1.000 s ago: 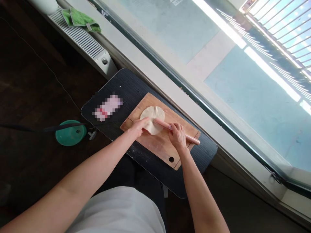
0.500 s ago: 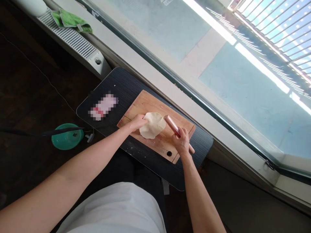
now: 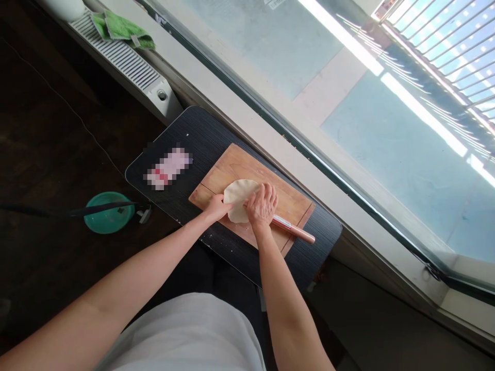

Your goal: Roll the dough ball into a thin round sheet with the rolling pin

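A flat round sheet of dough [image 3: 236, 198] lies on the wooden cutting board [image 3: 288, 193]. At its left edge my left hand [image 3: 216, 207] is closed, pinching the rim between thumb and fingers. My right hand [image 3: 263, 205] is over the right part of the dough, holding the rolling pin [image 3: 296, 232] under its palm with the fingers reaching across it. The pin's pinkish right end sticks out past the board's edge; its middle and most of its left end are hidden beneath the hand.
Under the board is a small black table [image 3: 201, 129], with a blurred pink-and-white item [image 3: 170, 167] at its left. A teal basin [image 3: 108, 221] stands on the floor. A green cloth [image 3: 126, 31] lies on the radiator [image 3: 127, 64], beside the window ledge [image 3: 247, 123].
My right hand has brought the rolling pin left, from beside the dough onto it. My left hand still holds the dough's edge. The whole view has shifted slightly.
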Demonstrator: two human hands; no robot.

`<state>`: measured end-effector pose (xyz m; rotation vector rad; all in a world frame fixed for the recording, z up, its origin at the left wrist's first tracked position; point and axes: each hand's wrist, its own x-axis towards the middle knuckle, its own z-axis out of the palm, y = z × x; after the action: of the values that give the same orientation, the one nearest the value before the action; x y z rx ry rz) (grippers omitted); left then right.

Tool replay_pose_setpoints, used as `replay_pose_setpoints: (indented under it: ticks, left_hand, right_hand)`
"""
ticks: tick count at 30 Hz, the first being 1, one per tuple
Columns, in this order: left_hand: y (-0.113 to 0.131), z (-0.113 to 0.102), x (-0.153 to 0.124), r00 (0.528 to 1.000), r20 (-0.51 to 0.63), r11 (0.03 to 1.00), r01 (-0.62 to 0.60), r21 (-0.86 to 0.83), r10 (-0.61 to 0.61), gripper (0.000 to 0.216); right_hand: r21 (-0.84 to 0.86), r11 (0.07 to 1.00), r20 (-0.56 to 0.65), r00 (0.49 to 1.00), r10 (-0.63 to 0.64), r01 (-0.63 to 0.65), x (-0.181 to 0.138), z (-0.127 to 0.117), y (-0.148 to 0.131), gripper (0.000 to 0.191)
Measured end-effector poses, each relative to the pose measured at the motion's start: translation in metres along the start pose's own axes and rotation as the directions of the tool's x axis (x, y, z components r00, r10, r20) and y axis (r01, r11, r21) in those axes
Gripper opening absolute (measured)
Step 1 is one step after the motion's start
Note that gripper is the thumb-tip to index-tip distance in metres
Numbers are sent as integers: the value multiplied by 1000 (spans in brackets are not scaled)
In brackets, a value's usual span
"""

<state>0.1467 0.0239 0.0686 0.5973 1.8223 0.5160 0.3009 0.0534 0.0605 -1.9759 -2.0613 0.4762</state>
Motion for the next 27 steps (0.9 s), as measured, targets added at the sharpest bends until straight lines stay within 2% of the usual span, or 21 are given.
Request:
replay_pose_setpoints:
  ticks: [3,6,9,12,14,17,18,20,24,27]
  left_hand:
    - [-2,-2,4,1000,-22,998,-3,57,4,10]
    - [-4,-4,4,999,-52,995,-11,101,16,7]
    - [-5,-5,2,998,-54,993,-16,114,22,8]
    - [-6,-5,2,999,-42,994,-20,111,25,11]
    - [-8,-4,2,999,-40,994,-28,109,33,12]
    - [-10,-5,3,998,-37,993,-38,110,42,12]
    - [-10,-5,4,998,-37,993,-38,114,42,11]
    - [-9,-5,4,998,-42,991,-35,131,41,10]
    - [-10,-5,4,998,-46,986,-31,167,39,9]
    - [-12,-4,5,998,-41,983,-39,181,47,10]
  right_hand:
    - [-44,999,3,1000,-14,14,23,5,-2,48]
    - [-55,997,-47,997,55,-58,44,2,5,48]
    - [-50,995,-63,994,86,-89,37,2,5,47]
    - [-49,999,-27,999,19,-21,19,4,3,45]
    - [-54,999,-16,1000,-9,9,22,4,5,45]
    - [-59,985,-91,983,157,-162,47,3,11,49]
    - [-62,982,-89,981,170,-176,52,2,12,50]
    - [-68,986,-65,986,150,-155,50,1,12,51]
    - [-81,996,-16,999,32,-33,30,3,10,49]
    - [-81,994,-73,995,71,-77,40,2,11,50]
